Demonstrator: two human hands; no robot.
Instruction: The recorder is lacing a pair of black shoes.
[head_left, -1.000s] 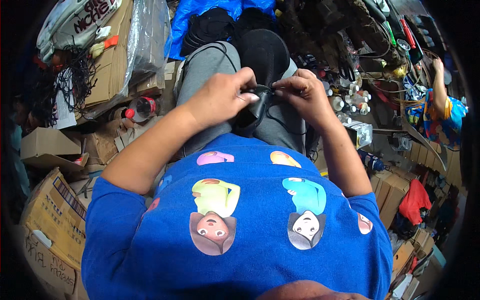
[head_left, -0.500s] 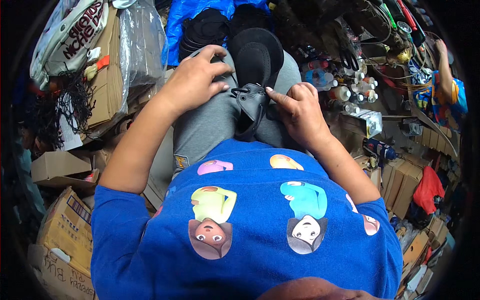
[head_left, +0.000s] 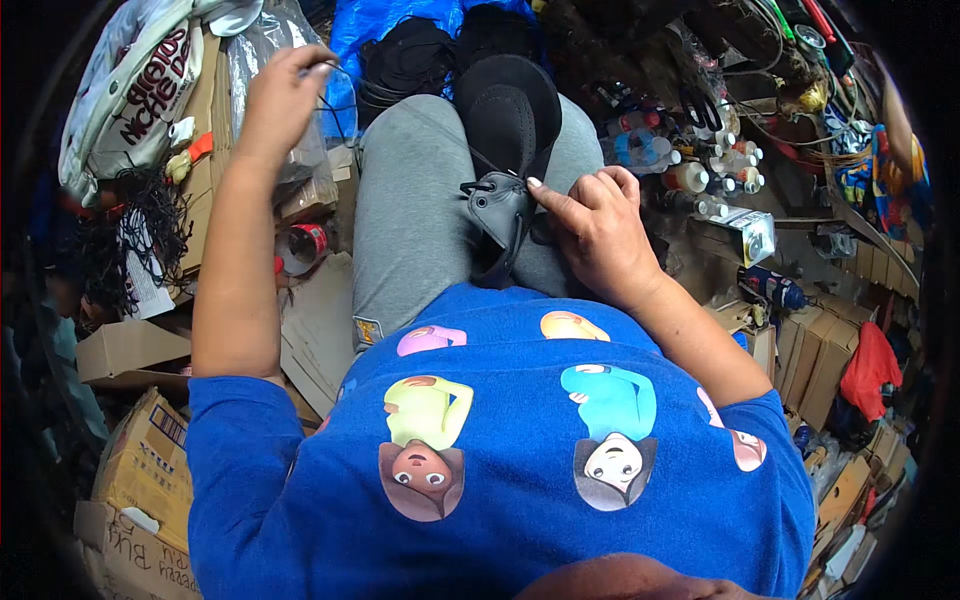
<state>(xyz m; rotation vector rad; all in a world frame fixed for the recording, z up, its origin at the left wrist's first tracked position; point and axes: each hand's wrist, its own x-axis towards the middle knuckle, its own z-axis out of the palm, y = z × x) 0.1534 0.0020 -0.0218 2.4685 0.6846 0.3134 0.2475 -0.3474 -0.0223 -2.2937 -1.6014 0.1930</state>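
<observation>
A black shoe (head_left: 508,110), toe pointing away from me, rests between my thighs. Its dark grey collar flap (head_left: 495,208) has an eyelet, and a thin black lace runs across it. My right hand (head_left: 605,225) is at the shoe's right side, one fingertip pressed beside the lacing and the other fingers curled in. Up and to the left, away from the shoe, my left hand (head_left: 278,105) pinches a thin dark shoelace (head_left: 328,103) between its fingertips. The lace's path between that hand and the shoe is hard to follow.
Black shoe parts (head_left: 408,60) lie piled on a blue plastic sheet beyond my knees. Several small bottles (head_left: 690,178) stand to the right. On the left are a bundle of black laces (head_left: 150,220), cardboard boxes (head_left: 150,465) and a clear plastic sheet (head_left: 275,50).
My left hand has swung from beside the shoe, over my left knee, out to the upper left with the shoelace. The right hand and the shoe have stayed nearly in place.
</observation>
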